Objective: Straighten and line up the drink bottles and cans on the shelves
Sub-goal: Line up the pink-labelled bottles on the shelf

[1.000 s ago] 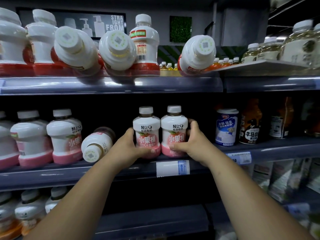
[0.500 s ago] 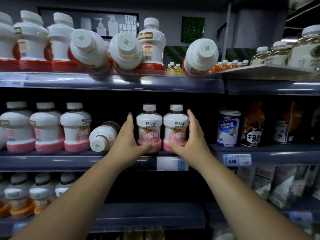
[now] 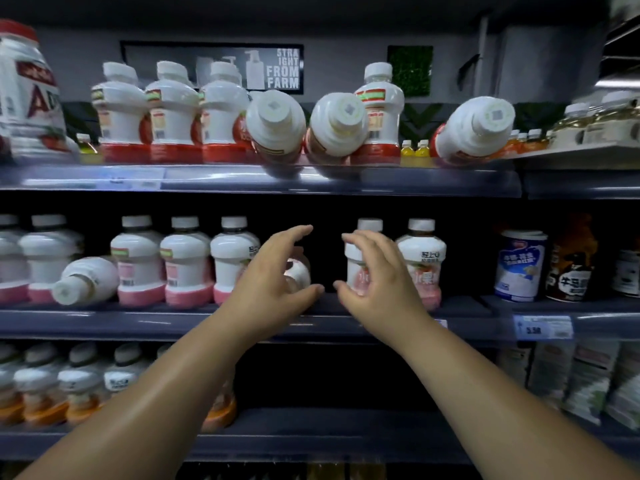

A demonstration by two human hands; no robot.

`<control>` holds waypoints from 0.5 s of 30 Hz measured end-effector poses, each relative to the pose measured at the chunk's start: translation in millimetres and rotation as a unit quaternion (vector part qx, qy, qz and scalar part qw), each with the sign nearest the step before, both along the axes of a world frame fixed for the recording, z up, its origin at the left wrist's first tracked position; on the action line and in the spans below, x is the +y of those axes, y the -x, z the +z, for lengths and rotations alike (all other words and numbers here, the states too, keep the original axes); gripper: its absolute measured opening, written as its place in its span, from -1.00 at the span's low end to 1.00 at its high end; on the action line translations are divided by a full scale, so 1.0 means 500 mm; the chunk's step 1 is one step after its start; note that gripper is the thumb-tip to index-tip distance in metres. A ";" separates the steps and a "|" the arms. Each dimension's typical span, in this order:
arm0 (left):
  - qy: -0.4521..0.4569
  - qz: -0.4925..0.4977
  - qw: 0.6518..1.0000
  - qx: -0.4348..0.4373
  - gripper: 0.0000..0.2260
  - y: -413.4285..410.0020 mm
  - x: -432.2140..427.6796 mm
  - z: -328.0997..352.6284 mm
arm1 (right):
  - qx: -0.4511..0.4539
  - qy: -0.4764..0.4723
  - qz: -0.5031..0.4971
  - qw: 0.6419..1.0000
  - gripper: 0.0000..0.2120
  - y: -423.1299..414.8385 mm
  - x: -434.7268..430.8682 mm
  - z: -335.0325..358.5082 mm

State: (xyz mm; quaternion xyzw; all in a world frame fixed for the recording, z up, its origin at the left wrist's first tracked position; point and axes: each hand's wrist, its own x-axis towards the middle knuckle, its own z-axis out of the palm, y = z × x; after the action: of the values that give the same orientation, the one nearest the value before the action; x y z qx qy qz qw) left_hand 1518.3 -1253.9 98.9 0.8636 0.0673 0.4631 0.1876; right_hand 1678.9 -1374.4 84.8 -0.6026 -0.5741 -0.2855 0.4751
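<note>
On the dark middle shelf [image 3: 138, 323], the toppled white pink-based plastic bottle [image 3: 297, 271] lies behind the spread, empty left hand [image 3: 273, 289]; clasp its body and stand it upright left of the upright pink pair [image 3: 420, 268]. Right hand [image 3: 377, 289] hangs loose, empty.

The middle shelf [image 3: 173, 322] carries a row of upright pink-based bottles [image 3: 185, 263], with one toppled bottle [image 3: 85, 280] lying cap-forward at about 9 o'clock and a blue-and-white can [image 3: 521, 265] standing at 3 o'clock. The top shelf [image 3: 415, 181], at 12 o'clock, holds upright red-based bottles [image 3: 173, 116] and three tipped bottles [image 3: 275, 124] lying cap-forward. The bottom shelf [image 3: 311, 434], toward 7 o'clock, bears what seem to be orange-based bottles [image 3: 41, 386], blurred.
</note>
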 end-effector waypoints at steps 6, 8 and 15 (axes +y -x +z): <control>-0.038 0.119 0.992 -0.027 -0.34 0.092 0.102 0.007 | -0.027 0.146 -0.006 0.989 -0.33 0.086 0.103 -0.007; -0.018 0.137 0.990 -0.019 -0.32 0.107 0.135 -0.007 | -0.019 0.214 -0.041 0.976 -0.31 0.105 0.129 -0.017; -0.003 0.137 0.990 -0.031 -0.21 0.099 0.166 -0.046 | 0.020 0.083 -0.045 0.995 -0.60 0.112 0.160 0.001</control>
State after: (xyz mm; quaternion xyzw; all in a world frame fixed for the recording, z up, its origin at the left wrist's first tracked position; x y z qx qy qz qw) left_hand 1468.9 -1171.1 76.1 0.8321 0.1781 0.5109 0.1222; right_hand 1623.0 -1294.5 85.3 -0.6710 -0.5584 -0.2455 0.4215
